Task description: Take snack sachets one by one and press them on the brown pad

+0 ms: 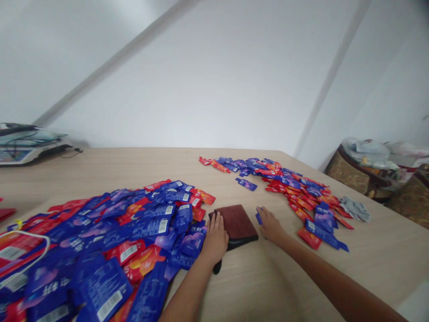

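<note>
A dark red-brown, flat rectangular piece (236, 221) with a black edge, like a pouch or wallet, lies on the table. My left hand (214, 239) rests on its left side with fingers lying forward, beside the near pile of blue and red sachets (144, 226). A small dark tip shows below my left wrist. To the right of the brown piece, my right hand (272, 226) has its fingers closed over a blue sachet (259, 217), mostly hidden beneath them.
A second heap of red and blue sachets (301, 190) curves along the table's right side, with a single blue sachet (246, 184) near it. Crumpled grey cloth (355, 209) lies by the right edge. A scale-like device (27, 150) stands at far left. Patterned chairs (346, 174) hold bags.
</note>
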`<state>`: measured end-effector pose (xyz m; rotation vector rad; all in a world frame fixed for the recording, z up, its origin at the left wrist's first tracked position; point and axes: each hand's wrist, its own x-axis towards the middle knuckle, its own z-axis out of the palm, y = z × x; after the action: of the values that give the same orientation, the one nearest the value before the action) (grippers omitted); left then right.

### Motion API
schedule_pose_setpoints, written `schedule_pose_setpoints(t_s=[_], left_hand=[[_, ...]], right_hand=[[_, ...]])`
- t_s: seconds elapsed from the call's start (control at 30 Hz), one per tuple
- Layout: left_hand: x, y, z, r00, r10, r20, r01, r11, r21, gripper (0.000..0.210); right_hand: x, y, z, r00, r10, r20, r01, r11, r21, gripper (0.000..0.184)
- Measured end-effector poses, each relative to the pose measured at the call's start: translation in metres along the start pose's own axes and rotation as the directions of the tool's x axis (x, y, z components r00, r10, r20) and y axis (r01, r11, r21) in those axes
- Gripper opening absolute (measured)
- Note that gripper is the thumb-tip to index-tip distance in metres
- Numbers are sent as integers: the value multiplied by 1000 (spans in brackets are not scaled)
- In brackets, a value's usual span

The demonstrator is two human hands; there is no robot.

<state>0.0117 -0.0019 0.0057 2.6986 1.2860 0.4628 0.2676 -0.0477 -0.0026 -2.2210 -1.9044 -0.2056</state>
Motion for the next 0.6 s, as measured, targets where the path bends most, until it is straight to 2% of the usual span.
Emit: schedule_pose_setpoints(t_s=[0.1, 0.2, 0.3, 0.37, 0.47, 0.53, 0.6], left_hand=[[0, 0, 0, 1000, -1, -3, 1, 1000, -1, 56], [0, -1, 0, 1000, -4, 5, 4, 1000, -8, 56], [0, -1, -1, 1000, -13, 16, 13, 1000, -14, 57], [0, -1, -1, 1000, -14, 18, 14, 1000, -13, 57], [0, -1, 0, 999, -17, 28, 17, 1000, -7, 58], [0, -1, 1, 999, -19, 32, 19, 1000, -5, 57], [1, -1, 1, 999, -18, 34, 18, 1000, -1, 57]], right_hand=[[15, 6, -24, 997, 54, -61, -45, 988, 148, 67], [33, -1, -43, 987, 137, -86, -95, 921, 377, 63], [39, -25, -46, 991, 74, -114, -5, 859, 511, 59], [31, -48, -34, 987, -68, -144, 128, 878, 462, 53], [8, -81, -6, 947, -295, -126, 319, 910, 266, 48], [-2, -96, 9, 936, -337, -100, 351, 920, 176, 50], [0, -103, 17, 938, -335, -88, 343, 931, 121, 50]])
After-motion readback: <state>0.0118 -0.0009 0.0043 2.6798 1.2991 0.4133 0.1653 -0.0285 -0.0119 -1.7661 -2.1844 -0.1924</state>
